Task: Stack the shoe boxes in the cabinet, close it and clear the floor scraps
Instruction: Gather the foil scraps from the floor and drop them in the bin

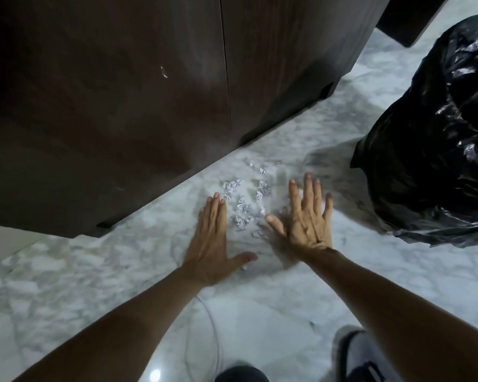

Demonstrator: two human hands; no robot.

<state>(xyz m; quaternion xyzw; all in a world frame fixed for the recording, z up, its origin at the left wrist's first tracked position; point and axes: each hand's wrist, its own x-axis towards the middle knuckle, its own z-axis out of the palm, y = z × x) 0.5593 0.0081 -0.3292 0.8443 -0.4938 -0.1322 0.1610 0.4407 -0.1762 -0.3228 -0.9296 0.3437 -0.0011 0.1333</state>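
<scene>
Several small crumpled paper scraps (pixel 242 206) lie on the white marble floor (pixel 260 312) just in front of the dark wooden cabinet (pixel 122 106), whose two doors are closed. My left hand (pixel 210 244) lies flat with straight fingers on the floor to the left of the scraps. My right hand (pixel 307 216) is spread flat to their right, thumb pointing at the pile. Neither hand holds anything. No shoe boxes show.
A large black plastic bag (pixel 431 150) sits on the floor at the right, close to my right hand. A grey shoe (pixel 362 357) and a dark knee (pixel 242 374) show at the bottom edge. A pale wall base (pixel 6 244) is at the left.
</scene>
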